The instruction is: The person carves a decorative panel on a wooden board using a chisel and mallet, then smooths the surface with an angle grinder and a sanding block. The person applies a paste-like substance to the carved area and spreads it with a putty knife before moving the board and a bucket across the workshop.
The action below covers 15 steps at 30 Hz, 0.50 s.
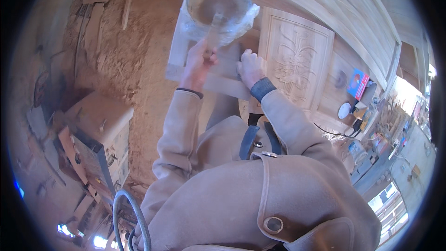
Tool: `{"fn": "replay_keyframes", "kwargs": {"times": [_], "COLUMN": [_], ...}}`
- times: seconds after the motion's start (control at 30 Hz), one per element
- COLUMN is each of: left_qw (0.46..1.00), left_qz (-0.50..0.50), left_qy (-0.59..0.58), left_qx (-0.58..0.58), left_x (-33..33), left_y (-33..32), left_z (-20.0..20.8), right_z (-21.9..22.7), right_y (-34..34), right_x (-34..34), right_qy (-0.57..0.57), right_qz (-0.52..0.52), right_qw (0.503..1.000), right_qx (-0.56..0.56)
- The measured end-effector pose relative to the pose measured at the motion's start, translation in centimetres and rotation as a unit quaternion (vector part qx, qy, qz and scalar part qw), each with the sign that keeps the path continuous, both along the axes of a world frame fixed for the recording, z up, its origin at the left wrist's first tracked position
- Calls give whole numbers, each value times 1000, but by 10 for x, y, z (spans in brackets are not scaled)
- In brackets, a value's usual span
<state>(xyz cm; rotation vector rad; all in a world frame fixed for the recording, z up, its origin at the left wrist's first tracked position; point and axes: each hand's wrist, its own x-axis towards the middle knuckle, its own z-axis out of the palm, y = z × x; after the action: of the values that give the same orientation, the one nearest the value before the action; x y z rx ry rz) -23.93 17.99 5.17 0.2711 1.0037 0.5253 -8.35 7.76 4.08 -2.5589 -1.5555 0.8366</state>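
Observation:
My left hand [200, 62] is closed round the handle of a flat brush [212, 36]. The brush is blurred, and its far end dips into a round bowl [191, 7] of brownish stuff. Clear plastic film [248, 18] wraps the bowl's outside and bunches at its right side. To the right, my right hand [252, 67] is curled into a fist beside the left edge of a carved wooden panel [297, 51]. Whatever its fingers may hold is hidden. Raised plant stems and leaves decorate the panel.
The bowl stands on a pale wooden surface [174, 58]. Large wooden boards [344, 0] lie beyond the panel. At right are a red and blue box [357, 83], a white round lid [344, 110] and cluttered tools. A wooden cabinet [100, 116] stands on the dusty floor [139, 65] at left.

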Motion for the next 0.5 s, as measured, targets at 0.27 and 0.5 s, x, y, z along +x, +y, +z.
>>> {"fn": "replay_keyframes", "kwargs": {"times": [0.27, 0.5], "left_qw": [1000, 989], "left_qz": [4, 5], "left_qy": [1, -118], "left_qx": [-23, 85], "left_x": [37, 27], "left_y": [-7, -22], "left_z": [-10, 14], "right_z": [-12, -21], "right_y": [-1, -6], "right_x": [0, 2], "right_qy": [14, -7], "right_qz": [-6, 14], "right_qw": [1000, 1000], "right_qx": [3, 7]}}
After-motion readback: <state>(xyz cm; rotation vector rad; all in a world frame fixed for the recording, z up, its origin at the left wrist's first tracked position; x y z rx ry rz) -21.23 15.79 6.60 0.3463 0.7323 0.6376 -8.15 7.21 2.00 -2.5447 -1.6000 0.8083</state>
